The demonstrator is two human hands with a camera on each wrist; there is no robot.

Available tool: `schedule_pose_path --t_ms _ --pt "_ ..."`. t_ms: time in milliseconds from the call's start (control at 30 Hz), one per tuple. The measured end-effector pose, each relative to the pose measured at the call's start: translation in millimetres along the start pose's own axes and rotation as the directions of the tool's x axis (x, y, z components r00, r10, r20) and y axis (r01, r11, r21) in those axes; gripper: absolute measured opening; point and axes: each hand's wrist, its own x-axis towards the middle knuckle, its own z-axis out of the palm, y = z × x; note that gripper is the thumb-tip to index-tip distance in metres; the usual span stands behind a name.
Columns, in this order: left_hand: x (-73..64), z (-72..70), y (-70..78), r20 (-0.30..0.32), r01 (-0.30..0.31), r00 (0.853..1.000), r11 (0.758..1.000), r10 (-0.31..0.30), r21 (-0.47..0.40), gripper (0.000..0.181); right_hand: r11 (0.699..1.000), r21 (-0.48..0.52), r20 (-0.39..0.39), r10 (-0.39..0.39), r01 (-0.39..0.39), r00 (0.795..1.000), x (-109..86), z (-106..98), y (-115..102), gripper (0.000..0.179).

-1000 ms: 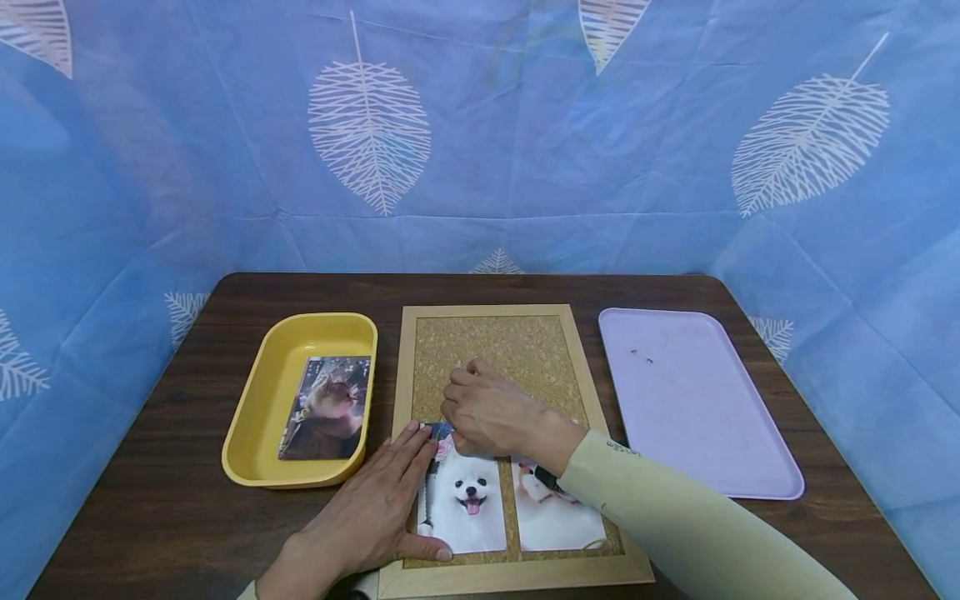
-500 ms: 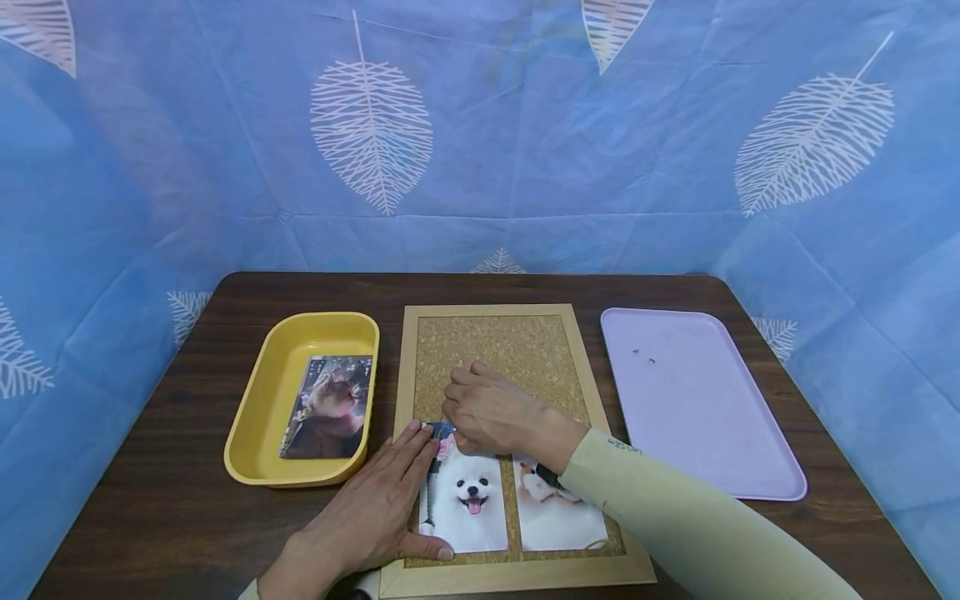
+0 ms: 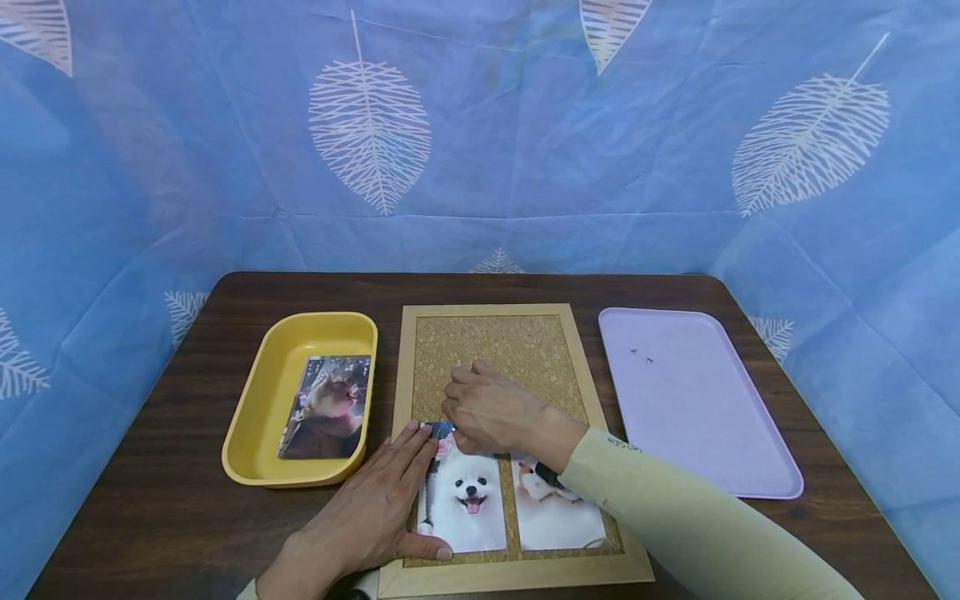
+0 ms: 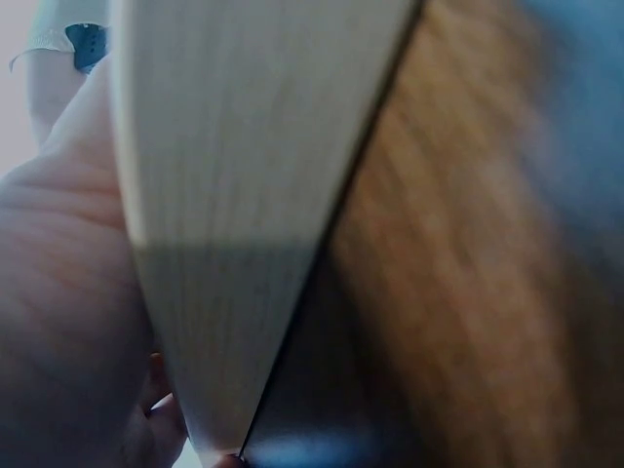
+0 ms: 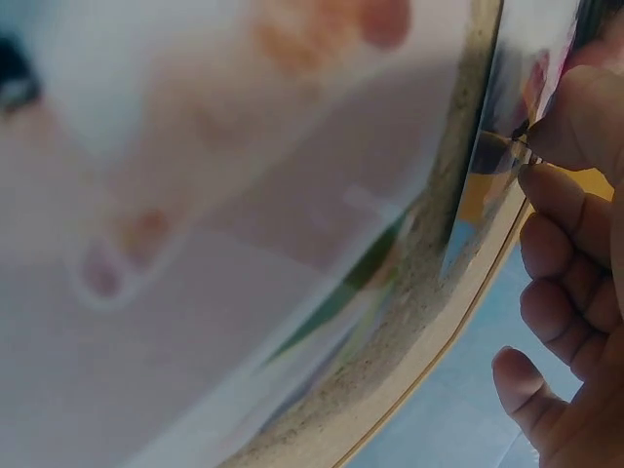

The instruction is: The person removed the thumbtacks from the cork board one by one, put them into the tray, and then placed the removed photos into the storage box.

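Note:
A wood-framed corkboard (image 3: 498,354) lies on the table with two photos side by side on its near half. The left photo, of a white dog (image 3: 468,504), has its left edge under my left hand (image 3: 378,500), which rests spread on the photo and the frame. My right hand (image 3: 495,412) is at that photo's top edge, fingers curled. In the right wrist view its thumb and forefinger pinch a tiny push pin (image 5: 522,135) against the photo; the pin is mostly hidden. My right wrist partly covers the right photo (image 3: 558,521).
At the left stands a yellow tub (image 3: 251,425) holding a cat photo (image 3: 330,408). A lilac tray (image 3: 697,408) lies at the right, with a couple of tiny pins (image 3: 641,357) near its far left corner. A leaf-patterned blue cloth (image 3: 480,150) hangs behind the table.

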Motion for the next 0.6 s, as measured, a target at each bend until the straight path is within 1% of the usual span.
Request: schedule_pose_path --t_ms 200,400,600 --pt "-0.1 1.3 -0.2 0.01 0.004 1.0 1.0 -0.004 -0.004 0.13 1.0 0.009 0.007 -0.008 0.008 1.0 0.7 0.1 0.3 0.021" --pt "-0.4 1.4 -0.9 0.001 -0.002 1.0 1.0 0.002 -0.008 0.129 1.0 0.018 0.001 -0.007 0.007 1.0 0.7 0.4 0.3 0.019" --pt "-0.6 1.2 -1.9 -0.003 -0.003 1.0 1.0 0.003 -0.012 0.129 1.0 0.005 -0.001 -0.008 0.008 1.0 0.9 0.6 0.2 0.02"
